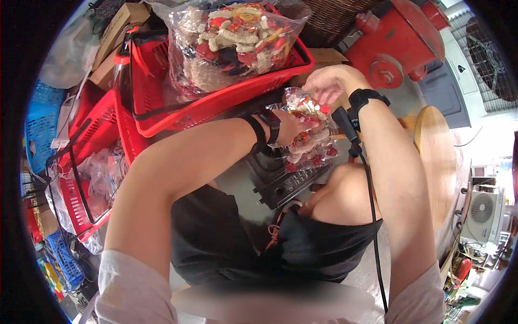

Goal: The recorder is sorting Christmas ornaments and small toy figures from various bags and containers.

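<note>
Between my hands is a small clear plastic bag (310, 147) filled with beige knitted-looking pieces and red bits. My left hand (291, 127) grips its left side, with the fingers lying across the front. At the bag's upper end, my right hand (330, 85) has its fingers curled down onto the plastic; the fingertips are partly lost in the glare. A black strap circles each wrist, and a black cable (370, 205) runs down from a device by the right one. Just beyond, a large clear sack (232, 51) of similar beige and red pieces stands in a red basket (226, 102).
Another red basket (81, 200) with clear plastic bags sits to the left, near a blue crate (43, 116). A red metal machine (396, 46) stands at the far right, and a round wooden stool (436, 162) is beside my right arm. A black plastic case (288, 186) lies below the bag.
</note>
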A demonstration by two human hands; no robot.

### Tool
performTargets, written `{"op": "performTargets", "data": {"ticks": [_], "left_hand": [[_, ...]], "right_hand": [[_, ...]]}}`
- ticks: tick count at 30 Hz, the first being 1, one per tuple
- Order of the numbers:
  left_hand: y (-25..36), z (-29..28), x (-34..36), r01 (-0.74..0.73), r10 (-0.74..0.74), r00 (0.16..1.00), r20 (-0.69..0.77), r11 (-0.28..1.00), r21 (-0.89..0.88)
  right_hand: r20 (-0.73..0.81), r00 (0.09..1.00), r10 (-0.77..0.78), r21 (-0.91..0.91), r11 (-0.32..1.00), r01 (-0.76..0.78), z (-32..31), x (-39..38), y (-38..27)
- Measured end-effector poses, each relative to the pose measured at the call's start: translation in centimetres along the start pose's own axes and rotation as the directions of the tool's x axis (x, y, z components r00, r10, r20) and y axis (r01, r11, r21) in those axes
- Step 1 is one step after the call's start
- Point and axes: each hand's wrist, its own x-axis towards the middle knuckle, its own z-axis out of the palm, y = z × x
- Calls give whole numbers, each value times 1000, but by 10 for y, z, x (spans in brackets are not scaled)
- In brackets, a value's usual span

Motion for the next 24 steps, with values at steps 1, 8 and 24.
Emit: {"op": "performTargets", "data": {"ticks": [1,8,24], "left_hand": [[0,0,1,0,0,1000,1,1000,0],[6,2,2,101,-101,995,20,995,9],[11,-23,-16,177,-176,983,51,984,-25]], "right_hand": [[-17,999,-28,22,999,29,1,-2,1],[111,991,73,-17,997,-72,8,12,-2],[484,867,116,-10,992,-127,14,77,34]]}}
